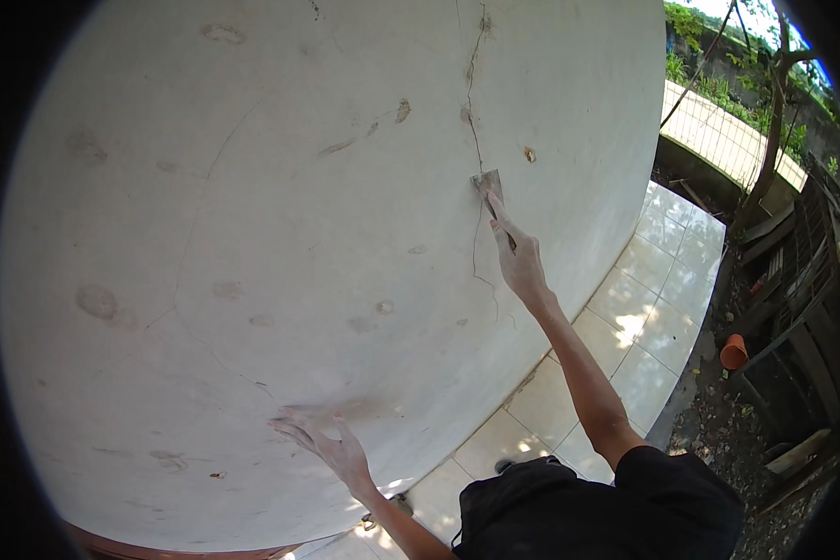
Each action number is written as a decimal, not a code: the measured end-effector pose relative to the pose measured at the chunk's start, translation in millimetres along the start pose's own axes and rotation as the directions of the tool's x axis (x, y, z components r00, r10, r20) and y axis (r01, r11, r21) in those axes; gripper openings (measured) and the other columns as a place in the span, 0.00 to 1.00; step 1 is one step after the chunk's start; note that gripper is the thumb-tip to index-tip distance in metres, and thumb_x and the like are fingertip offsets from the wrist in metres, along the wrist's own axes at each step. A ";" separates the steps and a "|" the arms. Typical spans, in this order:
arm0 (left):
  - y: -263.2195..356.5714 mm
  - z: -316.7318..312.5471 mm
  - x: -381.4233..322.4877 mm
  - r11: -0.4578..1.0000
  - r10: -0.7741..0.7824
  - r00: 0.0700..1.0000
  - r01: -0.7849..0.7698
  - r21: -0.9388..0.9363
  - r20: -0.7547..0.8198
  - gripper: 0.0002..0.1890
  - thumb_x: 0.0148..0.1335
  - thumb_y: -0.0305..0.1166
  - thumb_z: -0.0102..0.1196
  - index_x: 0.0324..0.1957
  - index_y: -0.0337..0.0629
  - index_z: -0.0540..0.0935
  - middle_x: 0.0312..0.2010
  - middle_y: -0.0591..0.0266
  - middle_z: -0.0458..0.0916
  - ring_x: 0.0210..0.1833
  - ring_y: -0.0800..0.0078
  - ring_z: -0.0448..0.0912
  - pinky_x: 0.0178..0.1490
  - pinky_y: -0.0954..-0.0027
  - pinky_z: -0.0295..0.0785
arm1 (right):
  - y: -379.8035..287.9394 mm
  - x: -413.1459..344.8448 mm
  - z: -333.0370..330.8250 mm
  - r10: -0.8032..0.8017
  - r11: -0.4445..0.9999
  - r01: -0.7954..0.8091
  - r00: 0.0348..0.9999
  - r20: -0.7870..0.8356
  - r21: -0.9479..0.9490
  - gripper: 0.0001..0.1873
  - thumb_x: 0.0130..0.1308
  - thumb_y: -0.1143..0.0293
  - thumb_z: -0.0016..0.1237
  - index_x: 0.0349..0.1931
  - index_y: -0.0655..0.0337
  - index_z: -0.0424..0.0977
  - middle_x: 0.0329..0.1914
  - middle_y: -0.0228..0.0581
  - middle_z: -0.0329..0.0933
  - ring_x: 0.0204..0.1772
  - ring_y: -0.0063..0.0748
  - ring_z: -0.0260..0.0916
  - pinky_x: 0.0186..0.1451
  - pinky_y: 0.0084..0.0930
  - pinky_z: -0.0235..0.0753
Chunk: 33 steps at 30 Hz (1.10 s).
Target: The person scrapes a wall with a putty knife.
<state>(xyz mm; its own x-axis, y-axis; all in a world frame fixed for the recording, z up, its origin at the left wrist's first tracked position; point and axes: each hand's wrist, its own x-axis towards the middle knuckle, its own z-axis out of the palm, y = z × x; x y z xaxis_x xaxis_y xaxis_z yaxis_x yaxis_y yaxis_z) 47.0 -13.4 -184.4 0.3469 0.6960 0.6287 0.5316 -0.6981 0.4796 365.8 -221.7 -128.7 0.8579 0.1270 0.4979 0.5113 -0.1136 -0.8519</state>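
A white plastered wall (308, 231) with long cracks, pits and stained spots fills most of the view. My right hand (520, 259) grips a putty knife (488, 183), its blade lying against the wall on a crack that runs above and below it. To the right of the blade, higher up, is a small brown-edged hole (529, 154). Lower down, my left hand (325, 444) has its fingers spread and holds nothing; its fingertips are at or very near the wall, and whether they touch it I cannot tell. Both hands look coated in pale dust.
Tiled paving (602, 336) runs along the foot of the wall. Beyond its edge are leaf-strewn soil, an orange pot (733, 352), wooden boards (798, 451), wire mesh and a thin tree (771, 140). An unclear object (399, 502) lies at the wall's base near my left forearm.
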 end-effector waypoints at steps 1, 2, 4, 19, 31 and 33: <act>0.8 -0.4 0.6 1.000 -0.002 1.000 0.002 -0.005 -0.001 0.43 0.66 0.36 0.53 0.77 0.46 0.46 0.78 0.45 0.32 0.81 0.48 0.33 0.79 0.46 0.36 | 5.7 -3.7 -0.3 -0.027 0.999 0.027 1.000 0.006 -0.023 0.25 0.76 0.70 0.43 0.71 0.46 0.62 0.24 0.36 0.44 0.23 0.22 0.43 0.24 0.24 0.52; 1.4 -1.3 1.4 1.000 0.028 1.000 -0.028 -0.012 -0.011 0.42 0.66 0.36 0.53 0.77 0.46 0.46 0.78 0.45 0.33 0.81 0.48 0.33 0.79 0.46 0.36 | 12.3 -8.2 -0.3 -0.054 0.998 0.054 0.998 0.013 -0.045 0.25 0.75 0.70 0.44 0.71 0.43 0.62 0.22 0.42 0.43 0.22 0.25 0.42 0.23 0.26 0.53; 3.3 -3.6 1.6 0.998 0.052 0.998 -0.053 -0.018 -0.027 0.42 0.66 0.37 0.53 0.77 0.46 0.46 0.78 0.45 0.33 0.80 0.47 0.33 0.79 0.46 0.36 | 29.0 -22.8 0.6 -0.049 0.997 0.051 0.998 0.037 -0.051 0.25 0.75 0.70 0.44 0.71 0.43 0.62 0.22 0.42 0.43 0.21 0.25 0.42 0.23 0.26 0.53; 6.3 -6.7 2.6 0.998 -0.024 1.000 0.025 -0.063 0.005 0.46 0.63 0.33 0.57 0.77 0.49 0.45 0.79 0.47 0.32 0.81 0.48 0.33 0.79 0.45 0.36 | -21.0 45.0 -27.2 -0.260 0.956 0.267 0.963 0.068 -0.122 0.26 0.74 0.71 0.45 0.71 0.46 0.63 0.20 0.46 0.51 0.20 0.29 0.44 0.24 0.25 0.58; 0.4 -7.0 1.3 1.000 -0.023 1.000 0.023 -0.022 0.005 0.43 0.65 0.39 0.53 0.77 0.49 0.47 0.78 0.46 0.34 0.80 0.47 0.36 0.79 0.46 0.38 | -70.9 66.5 -31.0 -0.234 0.965 0.239 0.970 0.058 -0.105 0.25 0.76 0.70 0.42 0.71 0.42 0.63 0.20 0.35 0.47 0.21 0.23 0.44 0.24 0.26 0.56; 3.4 -11.8 1.8 0.998 -0.048 0.998 0.049 -0.036 0.041 0.43 0.63 0.36 0.54 0.77 0.50 0.47 0.79 0.47 0.34 0.81 0.48 0.36 0.79 0.47 0.39 | -63.6 51.6 -28.9 -0.187 0.976 0.195 0.979 0.081 -0.102 0.25 0.76 0.70 0.42 0.71 0.42 0.63 0.20 0.34 0.47 0.21 0.23 0.44 0.24 0.26 0.56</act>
<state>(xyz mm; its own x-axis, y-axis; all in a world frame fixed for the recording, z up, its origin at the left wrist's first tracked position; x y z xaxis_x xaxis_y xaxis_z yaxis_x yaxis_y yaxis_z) 40.3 -16.5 -174.4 0.3523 0.7349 0.5795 0.5198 -0.6686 0.5319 379.0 -236.4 -44.2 0.7400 0.2253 0.6337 0.6712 -0.1864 -0.7175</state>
